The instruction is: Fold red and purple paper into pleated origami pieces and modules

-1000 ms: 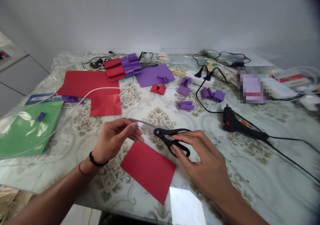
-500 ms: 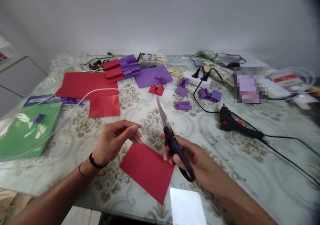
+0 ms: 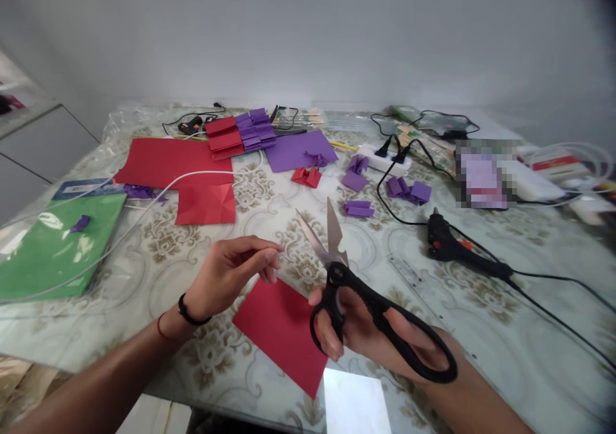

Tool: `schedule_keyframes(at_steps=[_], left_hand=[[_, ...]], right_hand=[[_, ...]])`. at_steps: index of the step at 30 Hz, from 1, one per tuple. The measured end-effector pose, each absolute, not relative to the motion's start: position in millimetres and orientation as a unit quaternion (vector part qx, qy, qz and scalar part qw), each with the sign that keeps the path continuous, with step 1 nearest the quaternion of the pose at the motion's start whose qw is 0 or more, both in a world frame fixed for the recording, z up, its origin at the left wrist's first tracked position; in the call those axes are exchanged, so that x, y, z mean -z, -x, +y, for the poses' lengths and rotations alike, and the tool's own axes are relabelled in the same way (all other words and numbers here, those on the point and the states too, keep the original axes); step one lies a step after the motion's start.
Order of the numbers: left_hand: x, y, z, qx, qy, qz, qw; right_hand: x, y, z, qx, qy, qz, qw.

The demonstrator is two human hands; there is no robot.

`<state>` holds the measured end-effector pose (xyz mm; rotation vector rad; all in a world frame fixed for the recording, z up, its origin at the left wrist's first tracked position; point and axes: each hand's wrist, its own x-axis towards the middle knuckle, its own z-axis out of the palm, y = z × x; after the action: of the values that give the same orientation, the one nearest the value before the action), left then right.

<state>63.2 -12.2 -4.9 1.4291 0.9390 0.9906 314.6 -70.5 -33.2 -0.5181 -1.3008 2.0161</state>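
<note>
My right hand [image 3: 370,334] grips the black handles of a pair of scissors [image 3: 356,293], held above the table with the blades parted and pointing away from me. My left hand [image 3: 231,273] hovers just left of the blades, fingers loosely curled with the tips together, and I see nothing in them. A red paper rectangle [image 3: 282,331] lies flat on the table under and between both hands.
A black glue gun [image 3: 457,251] with its cable lies to the right. Red sheets [image 3: 173,161], a purple sheet [image 3: 298,148] and folded purple pieces [image 3: 409,190] are spread further back. A green sheet in plastic [image 3: 48,244] sits at left. A white power strip [image 3: 385,155] lies at the back.
The scissors went from lying flat between both hands to raised in my right hand, with the blades now parted. My left hand let go of the blade tip and stayed in place.
</note>
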Motion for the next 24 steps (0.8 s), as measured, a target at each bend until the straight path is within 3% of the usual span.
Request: schedule_keyframes(at_steps=[9, 24], left_hand=[[-1, -65, -15, -0.388, -0.604, 0.370, 0.590], [1, -63, -15, -0.377, -0.586, 0.358, 0.622]], right_hand=[[50, -309, -81, -0.846, 0.106, -0.437, 0.287], [48, -310, -81, -0.852, 0.117, -0.427, 0.278]])
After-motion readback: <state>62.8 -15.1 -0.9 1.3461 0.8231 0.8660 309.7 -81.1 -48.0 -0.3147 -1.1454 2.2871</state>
